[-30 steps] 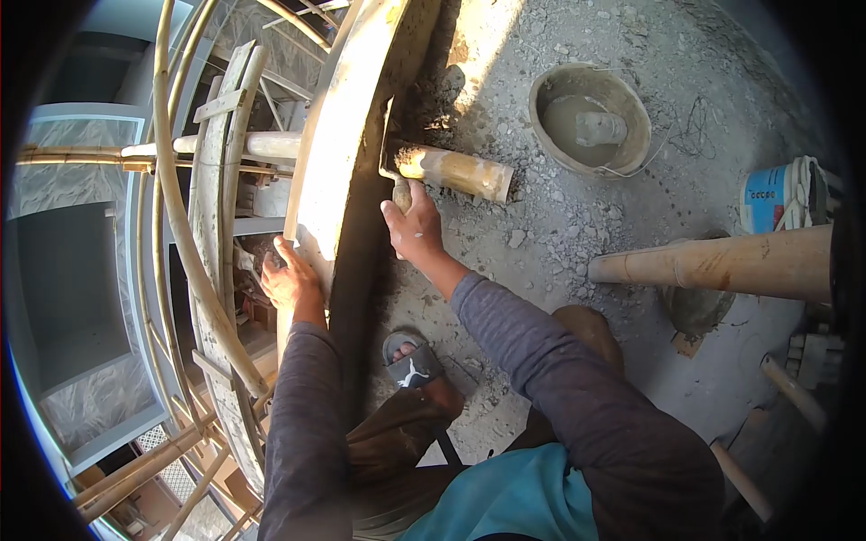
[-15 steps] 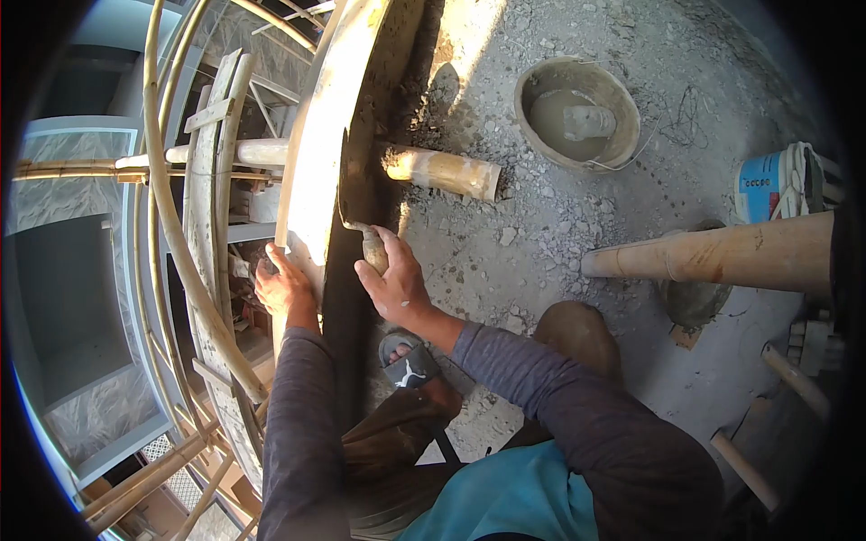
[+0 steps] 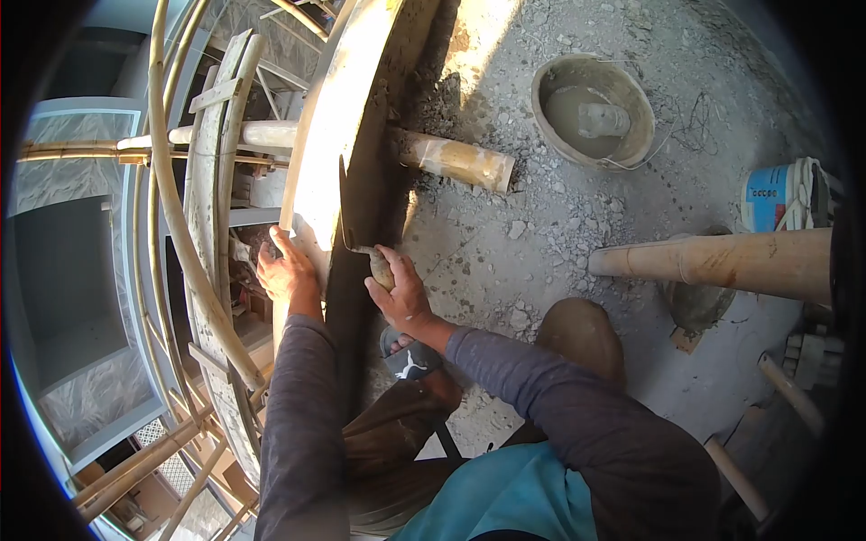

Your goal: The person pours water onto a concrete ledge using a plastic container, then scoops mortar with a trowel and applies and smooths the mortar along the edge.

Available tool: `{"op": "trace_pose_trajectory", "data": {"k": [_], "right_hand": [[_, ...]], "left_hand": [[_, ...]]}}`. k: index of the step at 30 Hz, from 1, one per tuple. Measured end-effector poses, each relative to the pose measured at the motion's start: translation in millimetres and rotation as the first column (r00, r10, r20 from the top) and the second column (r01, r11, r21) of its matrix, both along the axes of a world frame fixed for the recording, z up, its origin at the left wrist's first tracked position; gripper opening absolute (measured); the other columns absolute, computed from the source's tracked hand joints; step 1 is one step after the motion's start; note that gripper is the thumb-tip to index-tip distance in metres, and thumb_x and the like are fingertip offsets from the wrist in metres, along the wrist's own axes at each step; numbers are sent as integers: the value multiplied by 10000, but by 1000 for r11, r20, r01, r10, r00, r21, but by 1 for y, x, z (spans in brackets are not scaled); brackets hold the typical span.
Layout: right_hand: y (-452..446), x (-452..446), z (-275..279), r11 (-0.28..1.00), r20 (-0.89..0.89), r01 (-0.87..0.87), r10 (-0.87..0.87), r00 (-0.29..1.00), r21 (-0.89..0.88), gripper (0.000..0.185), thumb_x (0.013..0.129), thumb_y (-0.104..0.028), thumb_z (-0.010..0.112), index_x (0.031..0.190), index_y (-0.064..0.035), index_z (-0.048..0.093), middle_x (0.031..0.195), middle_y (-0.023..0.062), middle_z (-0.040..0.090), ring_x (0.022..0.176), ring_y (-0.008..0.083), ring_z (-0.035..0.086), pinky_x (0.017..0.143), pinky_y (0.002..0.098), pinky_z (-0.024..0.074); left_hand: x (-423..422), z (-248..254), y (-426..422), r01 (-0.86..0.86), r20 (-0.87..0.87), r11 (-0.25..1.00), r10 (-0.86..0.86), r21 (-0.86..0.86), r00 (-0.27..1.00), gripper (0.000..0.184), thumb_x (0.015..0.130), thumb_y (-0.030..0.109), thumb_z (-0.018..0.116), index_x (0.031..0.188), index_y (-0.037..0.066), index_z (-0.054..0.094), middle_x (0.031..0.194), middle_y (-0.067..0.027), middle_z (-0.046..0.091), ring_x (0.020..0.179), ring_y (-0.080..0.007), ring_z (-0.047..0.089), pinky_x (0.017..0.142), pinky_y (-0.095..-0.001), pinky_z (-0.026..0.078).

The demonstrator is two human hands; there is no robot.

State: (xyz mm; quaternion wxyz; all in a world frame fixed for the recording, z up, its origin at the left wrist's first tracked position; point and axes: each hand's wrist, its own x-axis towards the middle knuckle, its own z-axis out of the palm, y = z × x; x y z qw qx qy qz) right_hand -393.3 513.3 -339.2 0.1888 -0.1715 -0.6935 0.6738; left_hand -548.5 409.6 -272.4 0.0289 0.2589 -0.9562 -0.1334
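To my right I see a round bucket (image 3: 642,126) with grey liquid (image 3: 566,108) and a pale lump (image 3: 603,120) inside. Farther right sits a blue-and-white pail (image 3: 767,194), near a thick bamboo pole (image 3: 722,261). Rubble (image 3: 577,216) litters the floor (image 3: 469,261). On my left I see a curved scaffold pole (image 3: 161,135) and a weathered plank (image 3: 203,171).

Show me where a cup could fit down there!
Smooth grey floor looks bare between the rounded brown knee and thick tan bamboo pole. Crowded: pale grey rubble beside the round grey bucket, and around the right hand, holding a thin, tan-handled trowel.
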Motion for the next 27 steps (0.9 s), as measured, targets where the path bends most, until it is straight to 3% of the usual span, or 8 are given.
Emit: {"op": "trace_pose_trajectory", "data": {"k": [7, 12, 14, 17, 21, 25, 26, 27], "right_hand": [[-2, -20, -26, 990, 216, 139, -128, 968, -33, 577, 881, -232, 609, 1378, -24, 401, 1132, 238, 511, 1061, 405, 532, 923, 459, 436], [-20, -31, -20, 991, 139, 136, -134, 981, -1, 604, 877, -226, 623, 1395, -31, 382, 1132, 233, 509, 1034, 403, 533, 907, 459, 438], [-27, -5, -18, 1000, 125, -16, 18, 992, -19, 636, 869, -218, 659, 1410, -35, 378, 1207, 247, 509, 1097, 415, 530, 943, 447, 441], [-16, 55, 9, 972, 130, -171, 193, 973, -160, 568, 888, -213, 648, 1378, -18, 435, 1174, 213, 534, 1019, 369, 582, 912, 402, 467], [43, 130, 43, 960, 21, -272, 271, 962, 73, 517, 880, -180, 647, 1337, -12, 476, 1151, 208, 581, 1062, 358, 589, 920, 401, 474], [136, 198, 73, 964, 177, -176, 142, 974, 197, 496, 782, -108, 656, 1241, 45, 546, 1086, 196, 607, 997, 328, 608, 878, 384, 484], [160, 205, 102, 871, 271, -221, 106, 957, 439, 493, 752, -98, 694, 1205, 41, 560, 1055, 191, 622, 953, 325, 622, 864, 388, 490], [177, 241, 80, 895, 310, -126, -15, 951, 428, 483, 733, -98, 727, 1167, 39, 566, 1050, 191, 632, 932, 319, 639, 850, 391, 501]], "left_hand": [[0, -3, -1, -4, -21, 1000, 4, -7, 1000, 809, 877, 765, 345, 1351, 142, 550, 1385, -133, 510, 1332, -284, 408, 1109, -464, 293], [0, -3, -3, -4, -20, 1000, 4, -13, 1000, 822, 877, 768, 338, 1351, 129, 548, 1392, -132, 506, 1344, -283, 394, 1114, -463, 289], [-1, -5, -4, -2, -15, 1000, 2, -18, 1000, 835, 873, 775, 335, 1350, 124, 547, 1394, -131, 506, 1344, -286, 392, 1116, -463, 287], [0, -3, -3, -1, -16, 1000, 1, 0, 1000, 839, 868, 781, 339, 1348, 126, 550, 1401, -129, 499, 1351, -285, 383, 1122, -462, 278], [1, -7, -2, -16, -78, 1000, 15, -11, 997, 828, 870, 773, 358, 1363, 131, 534, 1432, -120, 473, 1383, -286, 341, 1144, -478, 227], [7, 1, -2, 5, -115, 999, 1, 52, 993, 794, 881, 731, 400, 1388, 129, 500, 1463, -137, 435, 1431, -346, 255, 1171, -487, 169], [6, 1, -2, -20, -108, 998, 26, 58, 994, 810, 871, 736, 408, 1395, 124, 492, 1467, -145, 427, 1434, -365, 243, 1170, -501, 167], [7, 3, -3, -14, -117, 998, 21, 61, 993, 816, 867, 736, 416, 1405, 126, 481, 1472, -148, 419, 1437, -364, 237, 1169, -515, 165]]}}
